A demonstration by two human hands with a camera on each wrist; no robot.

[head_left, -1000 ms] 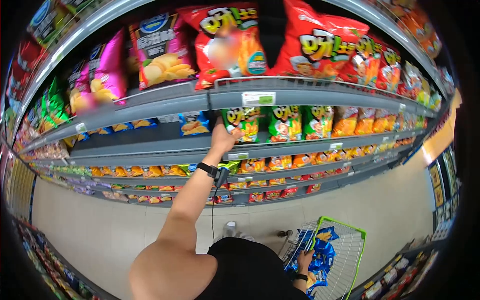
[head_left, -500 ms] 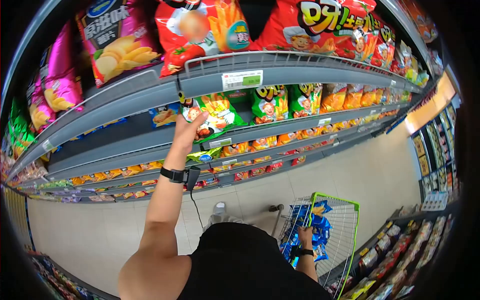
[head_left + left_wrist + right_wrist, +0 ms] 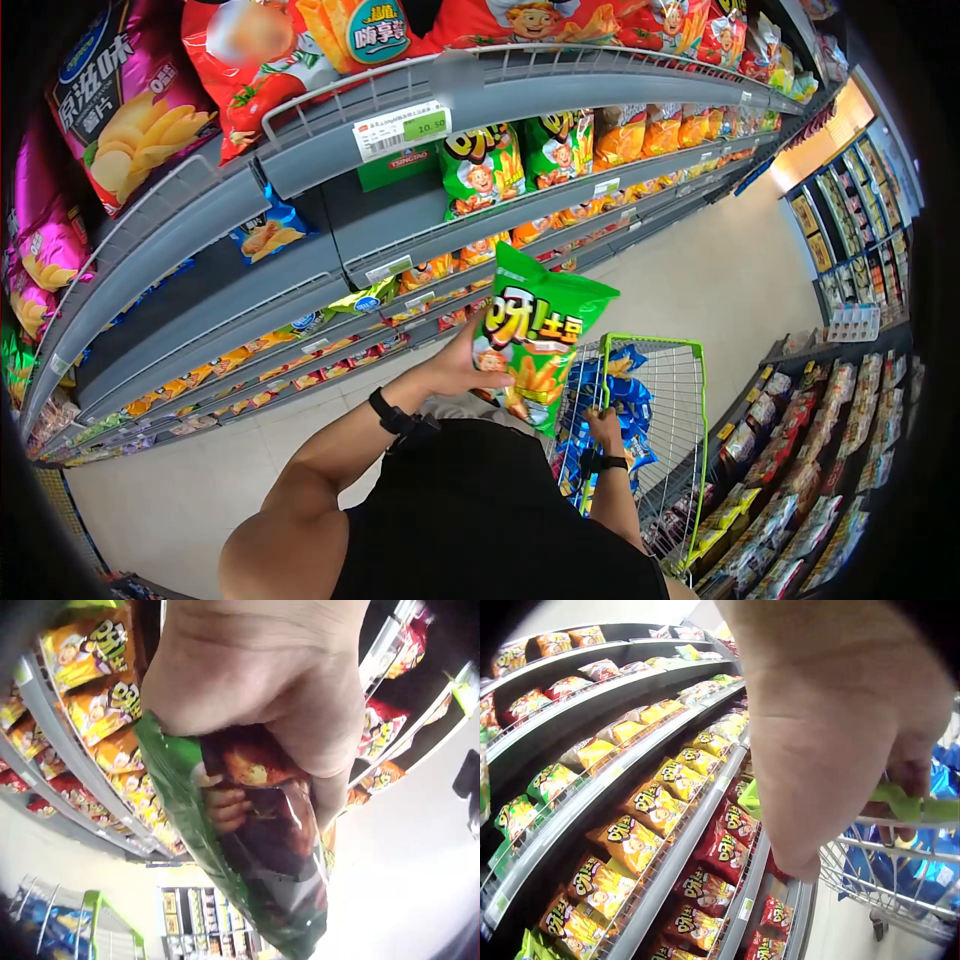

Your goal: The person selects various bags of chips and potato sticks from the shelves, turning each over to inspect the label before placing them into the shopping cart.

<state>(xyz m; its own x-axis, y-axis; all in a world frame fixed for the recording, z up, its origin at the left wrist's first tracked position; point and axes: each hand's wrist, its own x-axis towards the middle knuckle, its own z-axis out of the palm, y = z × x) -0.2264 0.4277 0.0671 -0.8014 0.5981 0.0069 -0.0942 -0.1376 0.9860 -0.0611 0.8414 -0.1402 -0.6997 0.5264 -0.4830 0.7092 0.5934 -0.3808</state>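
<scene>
My left hand (image 3: 458, 364) holds a green bag of potato snacks (image 3: 543, 335) by its side, the thumb lying across the lower front. In the left wrist view the same bag (image 3: 187, 817) hangs below the hand, its shiny dark back showing between thumb and fingers. My right hand (image 3: 606, 430) grips the green rail of a wire shopping cart (image 3: 704, 430); the right wrist view shows its fingers curled round the green rail (image 3: 900, 801). Several blue snack bags (image 3: 630, 392) lie inside the cart, close beside the green bag in the head view.
A long curved shelf unit (image 3: 240, 205) with wire guards runs along the front and left. Two green bags (image 3: 483, 175) stand on its second shelf, right of a gap. Packed low shelves (image 3: 800, 470) line the right side. Tiled floor (image 3: 690, 240) shows between.
My left hand has taken the green bag off the second shelf and brought it down and right, close to the cart. The right hand stays on the cart rail. The view has turned rightward.
</scene>
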